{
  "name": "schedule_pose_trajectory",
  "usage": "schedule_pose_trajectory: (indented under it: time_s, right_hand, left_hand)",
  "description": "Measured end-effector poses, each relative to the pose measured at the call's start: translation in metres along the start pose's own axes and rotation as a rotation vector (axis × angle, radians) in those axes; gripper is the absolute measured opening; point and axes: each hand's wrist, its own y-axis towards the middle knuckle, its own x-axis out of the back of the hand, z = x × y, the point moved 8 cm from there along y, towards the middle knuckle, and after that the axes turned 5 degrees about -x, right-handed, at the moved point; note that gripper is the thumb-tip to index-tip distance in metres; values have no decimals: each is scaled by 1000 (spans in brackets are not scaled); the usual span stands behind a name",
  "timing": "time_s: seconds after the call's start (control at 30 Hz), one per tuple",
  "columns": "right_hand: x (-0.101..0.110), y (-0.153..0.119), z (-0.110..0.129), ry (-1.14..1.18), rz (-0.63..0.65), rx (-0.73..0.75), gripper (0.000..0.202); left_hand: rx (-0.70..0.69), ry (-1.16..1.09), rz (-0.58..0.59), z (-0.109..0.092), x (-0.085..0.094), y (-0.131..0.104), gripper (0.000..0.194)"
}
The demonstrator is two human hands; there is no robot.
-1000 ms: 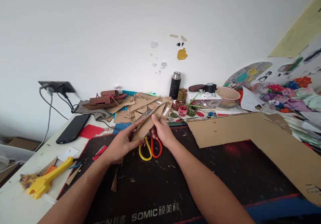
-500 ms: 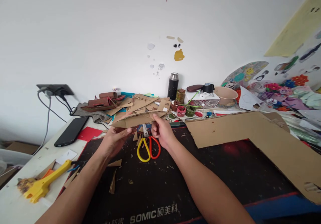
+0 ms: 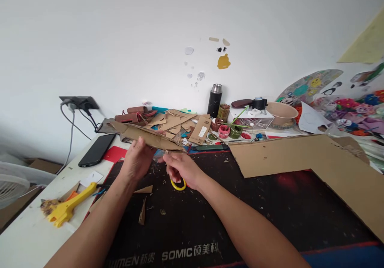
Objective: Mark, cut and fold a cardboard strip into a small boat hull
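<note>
A long, narrow cardboard piece (image 3: 150, 136) is held up above the dark mat, slanting down to the right. My left hand (image 3: 138, 156) grips it from below, thumb against its near face. Close to its lower right end, my right hand (image 3: 183, 166) is closed, thumb and fingers pinching the lower edge. Scissors (image 3: 179, 187) lie on the mat under my right hand; only part of the yellow handle loop shows, the rest is hidden.
A big angled cardboard sheet (image 3: 279, 156) covers the mat's right side. Cardboard scraps (image 3: 177, 122), paint jars (image 3: 224, 131) and a black flask (image 3: 215, 101) stand along the wall. On the left are a phone (image 3: 96, 151) and a yellow glue gun (image 3: 73, 204).
The cardboard piece has moved left and now tilts down to the right. My right hand has shifted from its upper edge to its lower edge, covering most of the scissors. The view has turned left.
</note>
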Motion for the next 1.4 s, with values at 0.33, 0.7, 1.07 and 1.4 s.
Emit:
schedule_pose_trajectory:
  time_s: [0.33, 0.7, 1.07, 1.4]
  right_hand:
    - [23, -15, 31, -393, -323, 308, 31]
    - [21, -18, 36, -592, -358, 366, 27]
    - [31, -16, 33, -766, -457, 327, 31]
    - [37, -14, 35, -814, -487, 333, 25]
  left_hand:
    - [-144, -4, -254, -12, 34, 11, 46]
    - [0, 18, -122, 9, 13, -2, 54]
    - [39, 41, -9, 8, -6, -10, 52]
    - [41, 140, -27, 17, -8, -17, 43]
